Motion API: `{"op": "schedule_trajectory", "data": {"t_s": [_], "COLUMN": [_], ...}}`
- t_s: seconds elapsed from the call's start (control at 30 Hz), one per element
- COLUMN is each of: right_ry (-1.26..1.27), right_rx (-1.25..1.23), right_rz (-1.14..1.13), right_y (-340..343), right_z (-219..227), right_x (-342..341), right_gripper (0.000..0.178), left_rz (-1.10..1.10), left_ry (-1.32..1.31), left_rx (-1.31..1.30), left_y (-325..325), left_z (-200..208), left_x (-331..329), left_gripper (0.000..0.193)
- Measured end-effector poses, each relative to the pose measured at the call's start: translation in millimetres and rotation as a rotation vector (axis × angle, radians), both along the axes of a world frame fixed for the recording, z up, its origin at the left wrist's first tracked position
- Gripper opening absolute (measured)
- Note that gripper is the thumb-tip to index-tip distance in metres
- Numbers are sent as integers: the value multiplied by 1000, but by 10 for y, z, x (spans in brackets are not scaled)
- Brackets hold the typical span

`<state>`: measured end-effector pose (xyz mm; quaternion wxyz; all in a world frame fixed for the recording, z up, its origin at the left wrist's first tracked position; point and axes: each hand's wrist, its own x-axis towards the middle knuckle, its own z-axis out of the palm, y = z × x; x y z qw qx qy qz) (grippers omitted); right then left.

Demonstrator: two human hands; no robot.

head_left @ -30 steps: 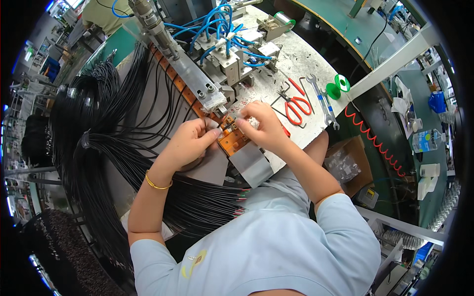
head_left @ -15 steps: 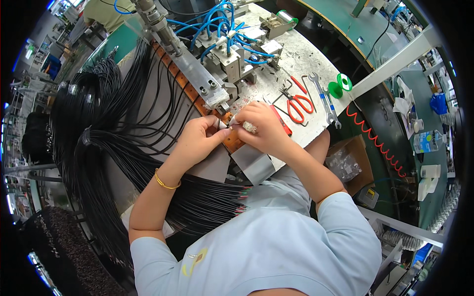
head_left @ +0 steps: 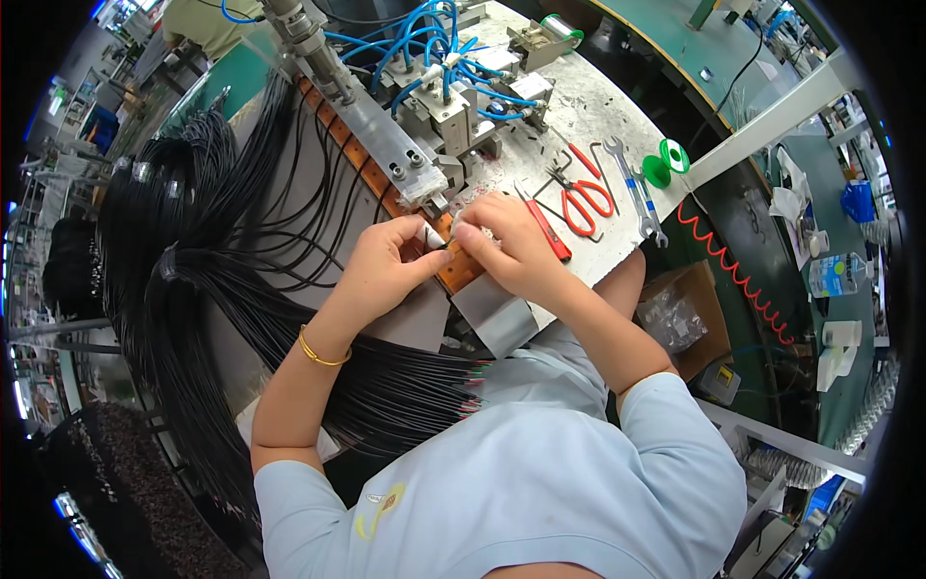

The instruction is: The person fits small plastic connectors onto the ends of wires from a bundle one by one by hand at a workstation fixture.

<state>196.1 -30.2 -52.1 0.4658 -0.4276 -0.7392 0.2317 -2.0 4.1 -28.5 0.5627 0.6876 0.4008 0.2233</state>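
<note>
My left hand (head_left: 386, 268) is closed in a pinch above an orange-brown slotted rail (head_left: 467, 273). A white covering shows at its index fingertip, and what lies between finger and thumb is too small to make out. Right beside it, my right hand (head_left: 511, 246) has its fingers curled around small white pieces (head_left: 494, 234), mostly hidden by the hand. Its thumb and index finger almost meet the left fingertips. Just beyond both hands is the metal head (head_left: 417, 179) of a bench machine. Black cables (head_left: 318, 227) run from the left up to the rail.
Red-handled scissors (head_left: 586, 207), a red-handled tool (head_left: 548, 232) and wrenches (head_left: 637, 193) lie on the white bench top at right. Green spools (head_left: 666, 164) stand at its edge. Blue air tubes (head_left: 424, 39) arch over the machine. A thick cable bundle (head_left: 169, 265) fills the left.
My right hand has turned slightly, its thumb now reaching across the fingers, so the white pieces show less. My left hand has barely shifted, with its thumb and index finger a little farther apart.
</note>
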Motion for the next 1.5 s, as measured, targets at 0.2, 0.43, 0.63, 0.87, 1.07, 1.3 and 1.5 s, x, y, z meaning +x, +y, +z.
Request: {"op": "schedule_trajectory", "data": {"t_s": [0.2, 0.43, 0.63, 0.87, 1.07, 1.3, 1.5], "right_ry": [-9, 105, -12, -18, 150, -97, -22], "right_rx": [-78, -335, -271, 32, -177, 227, 69], "right_rz": [-69, -48, -177, -56, 99, 26, 33], "right_y": [98, 175, 164, 78, 29, 58, 73], "right_z": [-183, -342, -371, -120, -28, 26, -74], "right_x": [59, 93, 101, 17, 57, 6, 72], "right_gripper": [16, 21, 20, 12, 10, 15, 9], "left_rz": [-6, 55, 124, 52, 11, 41, -49], "left_ry": [171, 453, 237, 184, 97, 27, -102], "left_rx": [21, 409, 312, 29, -73, -190, -102], "left_y": [64, -48, -42, -58, -27, -39, -29], "left_z": [84, 103, 73, 173, 217, 226, 161], "left_x": [-49, 28, 31, 42, 15, 45, 31], "left_gripper": [22, 27, 21, 19, 19, 12, 9]}}
